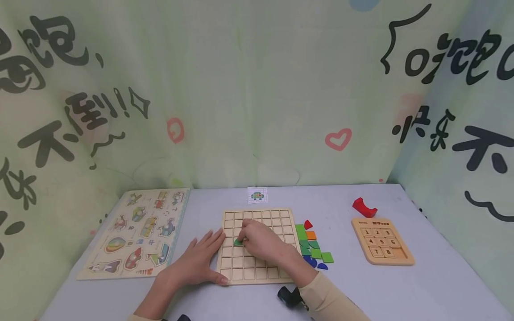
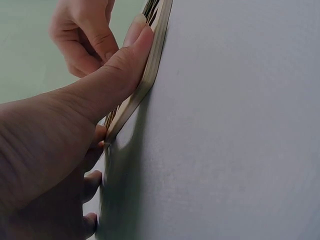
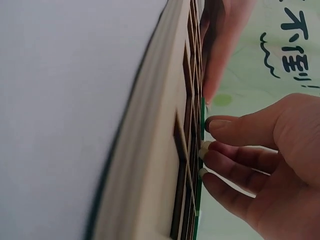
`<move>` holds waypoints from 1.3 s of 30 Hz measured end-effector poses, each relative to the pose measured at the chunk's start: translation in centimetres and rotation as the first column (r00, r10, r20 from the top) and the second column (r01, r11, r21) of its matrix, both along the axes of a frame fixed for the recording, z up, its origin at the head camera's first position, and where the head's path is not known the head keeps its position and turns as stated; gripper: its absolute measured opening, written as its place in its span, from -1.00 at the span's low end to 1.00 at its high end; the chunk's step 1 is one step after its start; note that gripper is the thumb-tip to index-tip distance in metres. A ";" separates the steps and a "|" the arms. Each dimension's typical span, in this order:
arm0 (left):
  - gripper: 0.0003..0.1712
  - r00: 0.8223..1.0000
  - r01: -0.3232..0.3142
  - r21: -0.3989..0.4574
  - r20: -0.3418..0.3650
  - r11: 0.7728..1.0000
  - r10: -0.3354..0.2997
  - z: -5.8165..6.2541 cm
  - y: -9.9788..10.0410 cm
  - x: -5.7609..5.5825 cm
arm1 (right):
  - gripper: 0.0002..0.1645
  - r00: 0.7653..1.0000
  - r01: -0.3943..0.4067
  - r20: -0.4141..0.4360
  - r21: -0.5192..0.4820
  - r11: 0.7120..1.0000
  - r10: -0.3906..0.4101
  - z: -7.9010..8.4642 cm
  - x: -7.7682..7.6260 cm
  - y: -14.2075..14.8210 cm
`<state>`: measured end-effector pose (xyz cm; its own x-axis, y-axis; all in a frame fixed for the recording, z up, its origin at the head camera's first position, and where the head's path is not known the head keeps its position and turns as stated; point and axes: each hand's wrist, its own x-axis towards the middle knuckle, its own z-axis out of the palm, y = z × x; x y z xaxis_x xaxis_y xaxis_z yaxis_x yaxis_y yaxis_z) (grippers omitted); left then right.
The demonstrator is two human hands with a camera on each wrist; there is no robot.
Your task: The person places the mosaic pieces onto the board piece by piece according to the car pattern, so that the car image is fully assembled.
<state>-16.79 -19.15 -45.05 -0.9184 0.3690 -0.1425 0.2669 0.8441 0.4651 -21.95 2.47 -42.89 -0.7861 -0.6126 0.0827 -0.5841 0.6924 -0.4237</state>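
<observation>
Left hand lies spread at the left side of a pale wooden grid board; right hand touches a flat green piece (whether pinching, I cannot tell).

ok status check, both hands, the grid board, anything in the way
Left hand on grid board, left edge. Right hand, fingertips at a green piece on it. Loose coloured pieces to its right, no obstruction seen.

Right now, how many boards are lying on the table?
3: the picture board on the left, the grid board in the middle, and the number board on the right. None seems hidden.
</observation>
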 end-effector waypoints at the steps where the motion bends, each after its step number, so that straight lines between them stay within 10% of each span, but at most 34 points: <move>1: 0.46 1.000 -0.005 0.000 0.000 1.000 0.005 0.0 0.0 0.0 | -0.74 1.000 -0.002 0.010 -0.003 1.000 0.002 0.0 0.0 0.1; 39: 0.48 1.000 0.008 0.016 -0.010 1.000 -0.008 -0.2 -0.1 0.0 | -0.68 0.972 0.204 0.126 -0.054 0.977 -0.196 2.1 -2.7 7.6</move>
<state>-16.78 -19.27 -45.24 -0.9168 0.3783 -0.1279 0.2780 0.8346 0.4756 -24.61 10.04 -40.83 -0.8988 -0.4382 0.0159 -0.3789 0.7580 -0.5309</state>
